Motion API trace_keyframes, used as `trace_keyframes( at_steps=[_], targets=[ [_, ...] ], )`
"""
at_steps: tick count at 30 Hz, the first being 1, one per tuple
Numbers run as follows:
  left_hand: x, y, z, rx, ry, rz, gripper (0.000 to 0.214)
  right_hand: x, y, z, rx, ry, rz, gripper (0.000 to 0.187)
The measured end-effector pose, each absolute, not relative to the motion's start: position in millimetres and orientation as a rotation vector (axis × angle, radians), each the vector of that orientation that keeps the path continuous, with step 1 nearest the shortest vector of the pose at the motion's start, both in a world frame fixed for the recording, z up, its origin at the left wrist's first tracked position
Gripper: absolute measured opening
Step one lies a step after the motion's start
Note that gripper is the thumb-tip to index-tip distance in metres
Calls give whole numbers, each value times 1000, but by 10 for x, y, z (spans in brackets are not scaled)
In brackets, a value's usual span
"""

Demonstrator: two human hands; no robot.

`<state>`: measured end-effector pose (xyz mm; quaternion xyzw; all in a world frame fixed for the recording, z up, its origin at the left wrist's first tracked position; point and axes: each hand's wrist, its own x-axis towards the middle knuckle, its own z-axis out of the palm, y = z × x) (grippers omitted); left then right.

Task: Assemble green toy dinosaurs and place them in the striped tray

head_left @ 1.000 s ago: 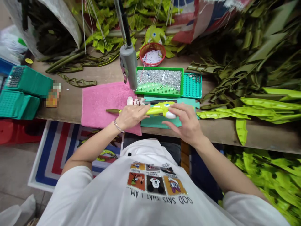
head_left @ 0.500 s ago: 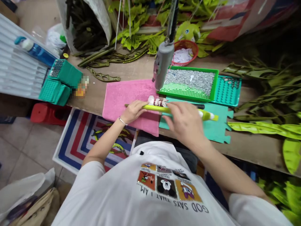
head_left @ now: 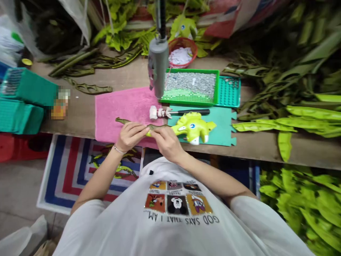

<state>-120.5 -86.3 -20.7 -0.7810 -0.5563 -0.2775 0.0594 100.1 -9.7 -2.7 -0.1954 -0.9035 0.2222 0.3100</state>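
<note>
A yellow-green dinosaur toy (head_left: 194, 128) with a long thin handle lies across the pink towel (head_left: 125, 110) and the teal foam mat (head_left: 221, 124) at the bench's front edge. My left hand (head_left: 130, 135) and my right hand (head_left: 165, 142) both pinch the handle near its middle, fingers closed, close together. The dinosaur's head points right, eye up. A black-handled tool (head_left: 186, 112) with a white, wrapped tip lies just behind the toy. A grey powered screwdriver (head_left: 158, 67) hangs over the towel's back edge.
A green tray of small screws (head_left: 190, 85) and a teal pegged tray (head_left: 227, 92) sit behind the mat. A red basket (head_left: 182, 53) stands further back. Piles of green toy parts (head_left: 306, 117) fill the right side. Teal boxes (head_left: 23, 96) stand at the left.
The toy has been turned so the dinosaur's head faces up. My right hand slid left from the head end along the handle to meet my left hand. The camera swung about.
</note>
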Motion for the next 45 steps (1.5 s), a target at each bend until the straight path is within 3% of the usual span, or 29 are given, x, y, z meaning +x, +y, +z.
trace_keyframes(
  at_steps=[4,8,12,19,25,31,36,45],
  targets=[
    [-1111,-939,-238,-2425,-1793,-767,17,1443,164,-15,-621,-2228,642,30],
    [-632,-766,-162,-2381,-1875,-795,54,1906,750,40,-1305,-2004,512,30],
    [-31,-462,-142,-2367,-2007,-651,94,1942,1020,3,-1788,-2136,712,35],
    [93,-163,-159,-2509,-2021,-542,136,1886,891,-88,-1641,-2143,937,28],
    [-248,-31,-41,-2771,-2049,-436,122,2154,1237,19,-1407,-2176,964,15],
    [-320,-3,51,-2785,-1981,-512,83,2557,2068,185,-1691,-2062,337,26],
    [-331,-42,-8,-2791,-2002,-591,88,2916,2542,279,-1686,-2177,-210,40],
    [-316,-20,-79,-2788,-1910,-617,97,3512,2817,352,-1378,-2357,-217,38]
  ],
)
